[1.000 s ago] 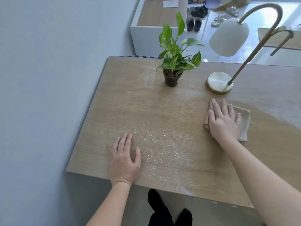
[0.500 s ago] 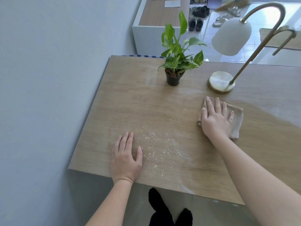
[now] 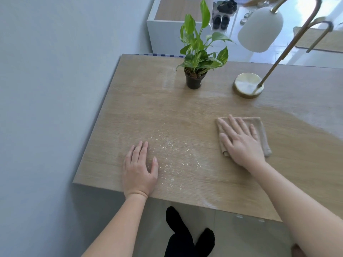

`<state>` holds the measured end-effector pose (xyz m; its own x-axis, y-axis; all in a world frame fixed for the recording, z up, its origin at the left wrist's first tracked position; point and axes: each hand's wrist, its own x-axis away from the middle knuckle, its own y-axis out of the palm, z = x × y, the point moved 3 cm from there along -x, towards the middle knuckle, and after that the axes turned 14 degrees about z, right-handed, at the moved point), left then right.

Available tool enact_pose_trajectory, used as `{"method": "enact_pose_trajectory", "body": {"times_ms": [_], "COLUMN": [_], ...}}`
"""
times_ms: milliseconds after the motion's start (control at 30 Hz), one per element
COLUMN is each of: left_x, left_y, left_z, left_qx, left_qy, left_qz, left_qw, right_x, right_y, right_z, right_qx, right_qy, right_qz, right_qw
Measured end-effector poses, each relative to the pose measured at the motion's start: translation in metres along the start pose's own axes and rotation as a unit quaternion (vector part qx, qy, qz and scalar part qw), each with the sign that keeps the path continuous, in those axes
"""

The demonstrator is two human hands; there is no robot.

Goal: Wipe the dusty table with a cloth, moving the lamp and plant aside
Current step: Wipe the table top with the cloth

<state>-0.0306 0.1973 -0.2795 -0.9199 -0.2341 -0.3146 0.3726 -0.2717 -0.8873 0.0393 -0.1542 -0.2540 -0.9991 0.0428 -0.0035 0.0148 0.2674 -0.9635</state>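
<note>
A wooden table [image 3: 141, 112] carries a patch of pale dust specks [image 3: 172, 160] near its front edge. My left hand [image 3: 139, 169] rests flat on the wood just left of the dust. My right hand [image 3: 239, 140] presses flat, fingers straight, on a folded beige cloth [image 3: 261, 130] to the right of the dust. A green plant in a small black pot [image 3: 194, 81] stands at the back middle. The brass lamp, with its round base [image 3: 247, 85] and white shade [image 3: 259, 28], stands to the plant's right.
A grey wall [image 3: 46, 89] runs along the table's left side. Behind the table stands a white cabinet [image 3: 157, 30], with shoes [image 3: 220, 21] on the floor beyond. My feet in black socks [image 3: 185, 236] show below the front edge.
My right hand has slid the cloth leftward and toward me, away from the lamp base. The left hand has stayed in place.
</note>
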Motion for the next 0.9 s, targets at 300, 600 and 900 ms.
{"method": "enact_pose_trajectory", "body": {"times_ms": [300,600,900], "left_x": [0.002,0.003,0.004], "left_y": [-0.001,0.000,0.000], "left_z": [0.003,0.001,0.001], "left_qx": [0.006,-0.003,0.003], "left_qy": [-0.003,-0.002,0.001], "left_qz": [0.002,-0.004,-0.001], "left_qw": [1.000,1.000,1.000], "right_x": [-0.027,0.107,0.028], "right_y": [0.027,0.008,0.021], "right_z": [-0.068,-0.021,-0.034], "right_qx": [-0.019,-0.003,-0.005], "right_qy": [0.047,-0.138,0.113], "right_qz": [0.000,-0.054,-0.008], "right_qw": [0.999,0.989,0.994]}}
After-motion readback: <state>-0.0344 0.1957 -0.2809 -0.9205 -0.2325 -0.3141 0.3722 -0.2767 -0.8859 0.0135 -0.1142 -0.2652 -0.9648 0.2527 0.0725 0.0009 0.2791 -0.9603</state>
